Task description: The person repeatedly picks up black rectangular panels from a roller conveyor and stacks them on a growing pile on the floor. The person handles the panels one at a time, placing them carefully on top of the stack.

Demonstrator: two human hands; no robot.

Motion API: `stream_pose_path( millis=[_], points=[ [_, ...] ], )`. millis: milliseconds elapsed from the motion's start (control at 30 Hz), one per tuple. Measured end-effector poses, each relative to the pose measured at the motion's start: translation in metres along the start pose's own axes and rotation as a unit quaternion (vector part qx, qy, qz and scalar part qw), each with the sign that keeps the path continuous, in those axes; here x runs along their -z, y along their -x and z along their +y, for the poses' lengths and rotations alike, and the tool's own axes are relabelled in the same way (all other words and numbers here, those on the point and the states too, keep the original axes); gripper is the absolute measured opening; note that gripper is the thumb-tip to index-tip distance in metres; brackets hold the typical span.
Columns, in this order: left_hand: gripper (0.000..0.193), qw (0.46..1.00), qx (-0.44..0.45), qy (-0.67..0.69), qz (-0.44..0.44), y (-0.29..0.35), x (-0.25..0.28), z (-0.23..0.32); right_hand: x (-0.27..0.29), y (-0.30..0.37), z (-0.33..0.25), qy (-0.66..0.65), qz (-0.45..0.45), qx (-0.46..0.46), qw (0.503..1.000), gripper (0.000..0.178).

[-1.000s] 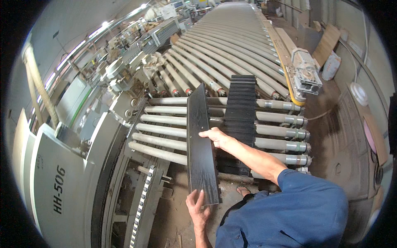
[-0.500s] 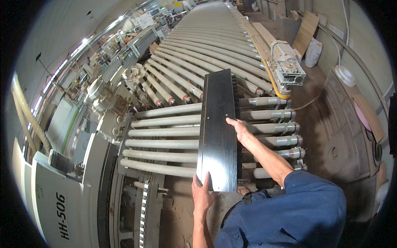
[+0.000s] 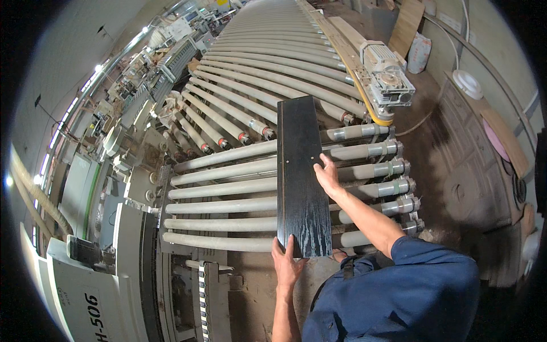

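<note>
A long black wooden panel (image 3: 300, 134) lies lengthwise across the grey rollers, its near end reaching just past the closest roller. Two small light spots show near its middle, and wood grain catches light toward the near end. My left hand (image 3: 288, 263) grips the near left corner, two fingers on top, the rest partly hidden below. My right hand (image 3: 327, 175) clasps the right edge about midway, its thumb and finger at the top face and the other fingers hidden from view.
The roller conveyor (image 3: 225, 206) curves away and runs far back. A motor (image 3: 388, 82) with a yellow-edged guard sits at its right side. A white machine (image 3: 94, 290) stands at left. Boards (image 3: 501, 134) and a white round lid (image 3: 467, 84) lie along the right wall.
The panel has slid a little farther over the rollers, away from me. The bright glare on its near end has gone, showing grain. Both hands keep their hold; the view has shifted slightly.
</note>
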State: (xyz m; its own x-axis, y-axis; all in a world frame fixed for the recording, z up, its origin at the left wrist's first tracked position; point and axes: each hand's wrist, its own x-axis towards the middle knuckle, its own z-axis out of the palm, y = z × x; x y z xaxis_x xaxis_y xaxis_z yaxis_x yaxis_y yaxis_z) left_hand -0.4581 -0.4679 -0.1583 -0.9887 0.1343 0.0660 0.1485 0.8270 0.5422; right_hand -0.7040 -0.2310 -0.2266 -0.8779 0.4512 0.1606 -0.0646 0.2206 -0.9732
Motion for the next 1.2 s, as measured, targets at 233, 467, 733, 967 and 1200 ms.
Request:
stream_pose_path(
  millis=[233, 467, 733, 967, 1200],
  points=[
    [0.097, 1.0, 0.01, 0.016, 0.0, -0.002, 0.01, 0.002, 0.002, -0.003, -0.021, 0.049, -0.07, -0.112, 0.99, 0.069],
    [0.093, 0.999, -0.004, 0.018, 0.038, -0.001, 0.008, 0.003, 0.005, -0.006, -0.033, -0.154, -0.097, -0.11, 0.977, 0.065],
    [0.092, 0.999, -0.015, 0.013, 0.035, -0.014, 0.01, 0.001, 0.001, -0.02, -0.015, -0.149, -0.079, -0.116, 0.979, 0.068],
    [0.093, 0.998, -0.019, 0.047, 0.043, -0.016, 0.004, -0.005, 0.01, 0.006, 0.005, 0.04, -0.039, -0.044, 0.997, 0.063],
    [0.09, 0.999, -0.016, 0.004, 0.043, -0.016, 0.011, -0.004, 0.021, 0.047, -0.029, 0.063, -0.067, -0.031, 0.995, 0.062]
  ],
)
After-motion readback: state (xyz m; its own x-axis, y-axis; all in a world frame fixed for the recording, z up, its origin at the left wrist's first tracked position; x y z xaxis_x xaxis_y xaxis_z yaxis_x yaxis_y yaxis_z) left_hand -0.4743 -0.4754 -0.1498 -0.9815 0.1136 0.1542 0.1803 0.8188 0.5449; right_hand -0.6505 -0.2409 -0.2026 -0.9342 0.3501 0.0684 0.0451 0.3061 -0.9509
